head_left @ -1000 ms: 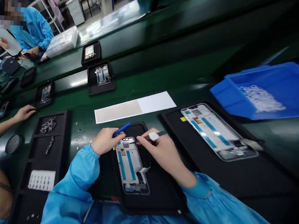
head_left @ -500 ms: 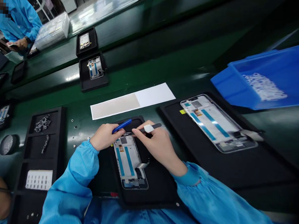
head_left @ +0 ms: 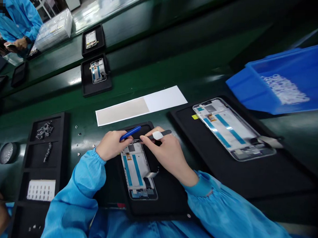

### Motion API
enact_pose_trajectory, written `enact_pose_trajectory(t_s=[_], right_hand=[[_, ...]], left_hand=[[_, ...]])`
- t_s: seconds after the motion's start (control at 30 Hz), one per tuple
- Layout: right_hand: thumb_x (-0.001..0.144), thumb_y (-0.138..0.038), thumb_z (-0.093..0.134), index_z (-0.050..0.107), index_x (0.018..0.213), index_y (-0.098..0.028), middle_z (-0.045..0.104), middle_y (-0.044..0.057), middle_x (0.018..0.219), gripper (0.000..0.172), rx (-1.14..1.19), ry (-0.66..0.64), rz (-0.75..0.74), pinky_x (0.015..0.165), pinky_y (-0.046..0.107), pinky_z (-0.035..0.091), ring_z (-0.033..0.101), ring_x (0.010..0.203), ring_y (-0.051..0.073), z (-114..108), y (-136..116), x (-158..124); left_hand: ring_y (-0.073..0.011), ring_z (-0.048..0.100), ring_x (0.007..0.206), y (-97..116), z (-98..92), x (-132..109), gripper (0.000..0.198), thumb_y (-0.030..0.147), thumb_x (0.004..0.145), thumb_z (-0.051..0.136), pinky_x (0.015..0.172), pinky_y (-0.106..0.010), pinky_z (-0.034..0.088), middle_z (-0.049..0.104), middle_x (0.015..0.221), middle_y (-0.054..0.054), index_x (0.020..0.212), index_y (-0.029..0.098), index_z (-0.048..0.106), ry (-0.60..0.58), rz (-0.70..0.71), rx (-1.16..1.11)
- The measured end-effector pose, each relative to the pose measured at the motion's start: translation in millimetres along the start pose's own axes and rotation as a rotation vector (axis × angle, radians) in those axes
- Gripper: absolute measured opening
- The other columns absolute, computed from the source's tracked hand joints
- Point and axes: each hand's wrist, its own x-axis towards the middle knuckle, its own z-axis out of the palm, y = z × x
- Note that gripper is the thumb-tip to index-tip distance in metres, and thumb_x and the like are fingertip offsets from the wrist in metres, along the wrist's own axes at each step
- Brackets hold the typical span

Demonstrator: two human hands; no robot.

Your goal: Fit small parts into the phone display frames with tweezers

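My left hand (head_left: 111, 145) is closed around a blue pen-like tool (head_left: 131, 133), close to the top end of an opened phone (head_left: 136, 171). The phone shows a silver inside with two blue strips and a loose flex cable (head_left: 151, 174) at its lower right. It lies in a black tray (head_left: 168, 201). My right hand (head_left: 170, 153) grips dark tweezers (head_left: 165, 132) with a white piece wrapped round them. Both hands meet over the phone's top edge; the tweezers' tips and any small part there are too fine to make out.
On the right, a second opened phone (head_left: 225, 127) lies in a larger black tray (head_left: 265, 181), below a blue bin (head_left: 240, 84) of white rings. A compartment tray (head_left: 63, 146) with small parts stands left. Behind are a paper strip (head_left: 165, 99) and a co-worker (head_left: 20, 16).
My hands keep nearly the same pose over the phone, both tools still held. At the far left, a tray with a phone has shifted out of its earlier place. The view has moved slightly.
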Motion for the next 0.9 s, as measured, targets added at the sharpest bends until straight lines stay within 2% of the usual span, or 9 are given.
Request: enact_pose_trajectory(t_s=[0.23,0.5,0.67,0.9], right_hand=[[0.086,-0.048,0.055,0.059,0.072,-0.023,0.068,0.006,0.073,0.029,0.008,0.007,0.002,0.066,0.036,0.043,0.063,0.069,0.027,0.2,-1.9,-0.5],[0.089,-0.047,0.055,0.057,0.074,-0.023,0.065,0.005,0.074,0.028,-0.001,0.035,-0.042,0.066,0.036,0.044,0.062,0.070,0.025,0.9,1.9,-5.0],[0.090,-0.044,0.056,0.058,0.075,-0.022,0.065,0.004,0.073,0.026,0.030,0.079,-0.090,0.062,0.034,0.045,0.061,0.070,0.024,2.1,7.8,-8.2],[0.094,-0.041,0.055,0.058,0.075,-0.022,0.063,0.002,0.072,0.027,-0.057,0.084,-0.215,0.066,0.034,0.044,0.062,0.067,0.022,2.4,5.9,-6.8]], left_hand=[[-0.0162,0.060,0.064,4.8,3.3,-2.6,0.020,0.034,0.089,0.056,0.060,-0.025,0.039,0.067,0.071,0.001,0.093,0.023,0.072,0.026,-0.027,0.072],[-0.0243,0.069,0.085,17.1,1.9,-2.7,0.020,0.034,0.092,0.055,0.067,-0.029,0.045,0.074,0.089,-0.002,0.103,0.027,0.070,0.004,-0.083,0.297],[-0.0260,0.070,0.088,18.4,-0.6,-0.3,0.020,0.036,0.093,0.054,0.068,-0.031,0.048,0.075,0.088,-0.002,0.101,0.028,0.070,-0.013,-0.071,0.365],[-0.0265,0.070,0.087,18.0,-0.9,-0.3,0.020,0.036,0.093,0.054,0.068,-0.032,0.048,0.075,0.089,-0.002,0.103,0.028,0.070,-0.021,-0.066,0.380]])
